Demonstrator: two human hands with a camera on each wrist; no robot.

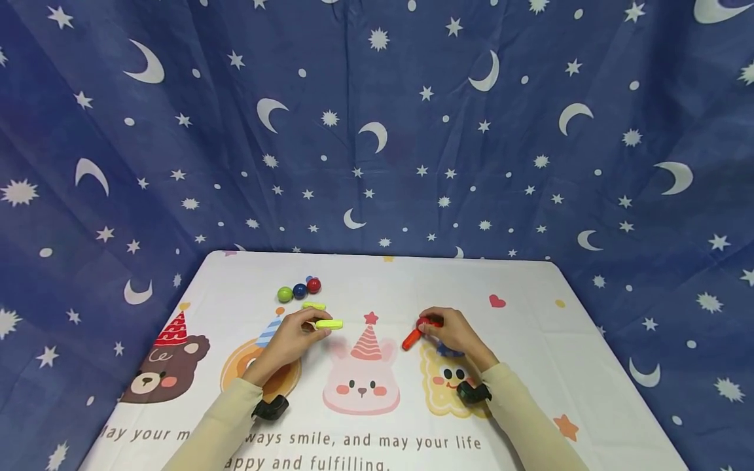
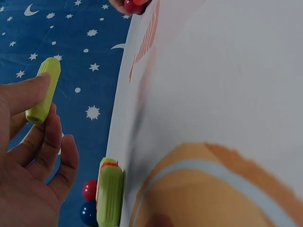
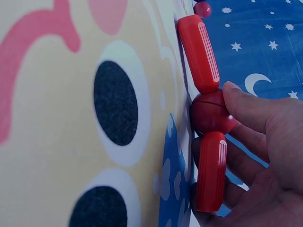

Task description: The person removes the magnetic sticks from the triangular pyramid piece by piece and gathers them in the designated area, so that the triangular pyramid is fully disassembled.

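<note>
The left hand (image 1: 296, 332) pinches a yellow stick (image 1: 329, 324), the right hand (image 1: 453, 328) a red ball (image 3: 208, 112) touching two red sticks (image 3: 199, 54); three balls (image 1: 300, 291) sit far left.

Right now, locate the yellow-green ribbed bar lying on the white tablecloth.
In the head view, the yellow-green ribbed bar lies left of centre on the white tablecloth, between the left hand and a glossy red ball.
</note>
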